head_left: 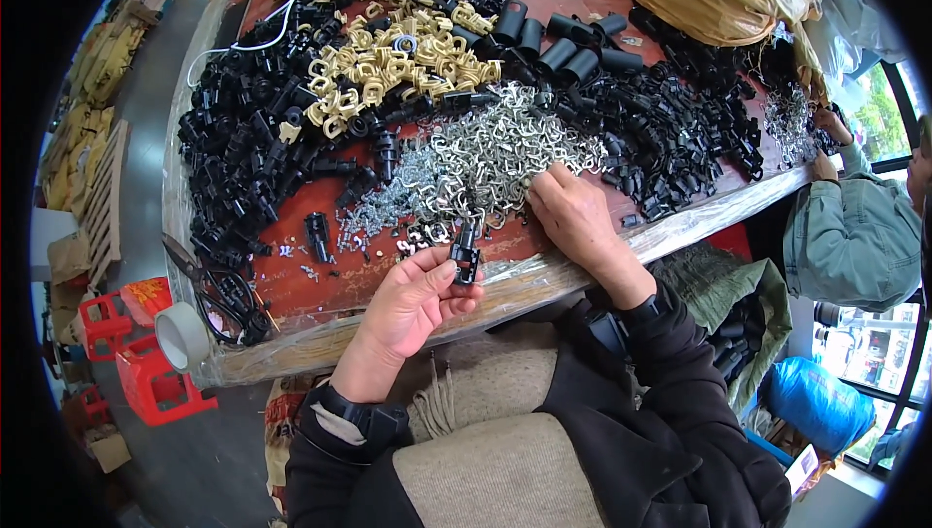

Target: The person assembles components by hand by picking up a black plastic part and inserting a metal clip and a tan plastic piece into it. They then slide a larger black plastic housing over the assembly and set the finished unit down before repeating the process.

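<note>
Between the thumb and fingers of my left hand (417, 300) is a black plastic part (465, 254) with an open frame, held above the table's near edge. My right hand (573, 213) reaches to the near right side of a heap of small silvery bent metal hooks (505, 145). Its fingers are bent and pressed together at the heap; whatever they pinch is hidden. Small grey screws (388, 193) lie left of the hooks. Another black part (317, 237) lies by itself on the red tabletop (330, 300), to the left of my left hand.
Around the hooks lie beige clips (388, 62), black fittings (233, 140), black tubes (573, 48) and small black pieces (670, 130). Scissors (183, 261) and a tape roll (183, 336) sit at the left corner. A co-worker (854, 217) works at the right. Red stools (146, 382) stand left.
</note>
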Available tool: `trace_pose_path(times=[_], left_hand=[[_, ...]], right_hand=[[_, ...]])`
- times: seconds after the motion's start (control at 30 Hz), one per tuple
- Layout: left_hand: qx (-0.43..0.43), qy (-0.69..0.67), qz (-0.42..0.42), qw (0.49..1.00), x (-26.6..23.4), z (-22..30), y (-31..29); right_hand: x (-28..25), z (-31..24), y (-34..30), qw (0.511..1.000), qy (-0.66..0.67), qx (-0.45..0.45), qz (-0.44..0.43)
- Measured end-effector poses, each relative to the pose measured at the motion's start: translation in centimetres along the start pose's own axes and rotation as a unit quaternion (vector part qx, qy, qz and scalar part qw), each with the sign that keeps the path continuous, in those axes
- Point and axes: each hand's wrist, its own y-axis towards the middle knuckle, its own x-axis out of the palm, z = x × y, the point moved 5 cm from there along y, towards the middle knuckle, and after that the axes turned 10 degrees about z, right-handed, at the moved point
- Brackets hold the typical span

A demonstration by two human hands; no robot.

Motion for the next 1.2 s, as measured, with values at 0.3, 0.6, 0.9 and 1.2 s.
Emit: trace_pose_path(times=[0.3,0.6,0.9,1.2], left_hand=[[0.022,-0.004,-0.005,1.0,0.0,0.0,0.0],[0.055,0.007,-0.003,0.998,-0.2,-0.2,-0.2],[0.095,-0.006,0.021,0.995,0.4,-0.4,-0.8],[0.109,-0.013,0.021,0.994,0.4,-0.7,-1.1]], right_hand=[[-1.7,1.0,-0.2,0.959,0.233,0.128,0.095],[-0.3,0.8,-1.3,0.77,0.534,0.349,0.008],[-0.3,-0.4,-1.8,0.821,0.499,0.275,-0.013],[-1.2,-1.2,-2.0,0.68,0.644,0.339,-0.092]])
